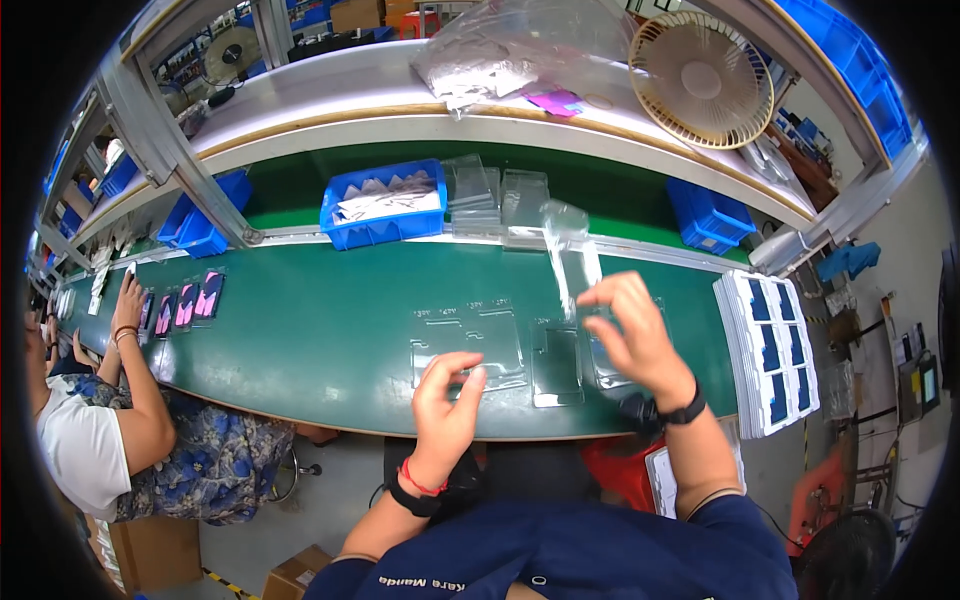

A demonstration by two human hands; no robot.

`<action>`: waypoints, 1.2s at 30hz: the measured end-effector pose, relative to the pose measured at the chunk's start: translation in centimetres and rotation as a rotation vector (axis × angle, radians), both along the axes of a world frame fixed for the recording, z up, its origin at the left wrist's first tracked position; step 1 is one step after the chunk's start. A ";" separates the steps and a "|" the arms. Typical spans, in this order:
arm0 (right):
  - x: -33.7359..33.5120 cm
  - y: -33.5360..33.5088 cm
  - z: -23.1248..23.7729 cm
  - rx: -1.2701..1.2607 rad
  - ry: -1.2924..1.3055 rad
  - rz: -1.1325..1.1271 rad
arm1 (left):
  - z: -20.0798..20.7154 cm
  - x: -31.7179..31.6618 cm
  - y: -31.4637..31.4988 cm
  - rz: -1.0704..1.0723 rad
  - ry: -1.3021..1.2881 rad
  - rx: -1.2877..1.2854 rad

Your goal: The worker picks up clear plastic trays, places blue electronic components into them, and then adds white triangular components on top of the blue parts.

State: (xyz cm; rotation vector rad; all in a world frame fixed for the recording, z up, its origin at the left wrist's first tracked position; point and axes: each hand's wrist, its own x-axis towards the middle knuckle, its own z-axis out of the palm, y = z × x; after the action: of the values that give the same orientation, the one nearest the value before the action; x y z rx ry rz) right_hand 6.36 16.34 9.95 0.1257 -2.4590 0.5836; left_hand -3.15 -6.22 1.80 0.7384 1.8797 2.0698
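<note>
My left hand is over the near edge of a wide clear plastic sheet lying on the green table. Its fingers are curled, with a gap between thumb and forefinger and nothing visible in it. My right hand is raised above the table, its fingertips at the edge of a clear plastic shell that stands up in front of them, partly lost in glare. Between my hands lies another clear shell with a dark inside. One more clear piece is partly hidden below my right hand.
At the table's back stand a blue bin of white pieces, stacked clear shells and another blue bin. White trays with dark blue pieces are stacked at right. A co-worker sits at left beside pink-and-black packs.
</note>
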 end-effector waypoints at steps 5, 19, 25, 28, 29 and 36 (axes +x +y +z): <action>3.0 -5.1 -1.6 -0.142 -0.085 0.102 | 2.6 -0.6 4.2 -0.336 -0.626 0.336; 1.0 -6.8 -4.1 -1.262 -0.124 0.120 | 1.4 0.5 3.8 -0.520 -0.545 0.486; -1.3 -1.0 -2.4 -1.441 -0.176 -0.031 | 1.5 -3.4 1.1 -0.293 -0.686 0.522; -2.2 6.5 -2.4 -1.156 -0.103 -0.367 | 1.5 -8.1 -3.1 -0.204 -0.641 0.469; -1.8 7.8 -2.5 -0.976 -0.099 -0.474 | 1.1 -9.8 -4.8 -0.166 -0.645 0.426; 5.5 0.9 -3.6 -0.078 -0.670 -0.501 | -0.5 -13.8 -10.0 0.167 -0.491 -0.178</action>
State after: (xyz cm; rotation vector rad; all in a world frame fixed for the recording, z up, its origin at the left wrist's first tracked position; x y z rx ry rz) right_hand 11.83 17.20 6.34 -0.8187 -2.9229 0.5501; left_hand -16.92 -16.18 1.25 0.0209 1.8442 1.9125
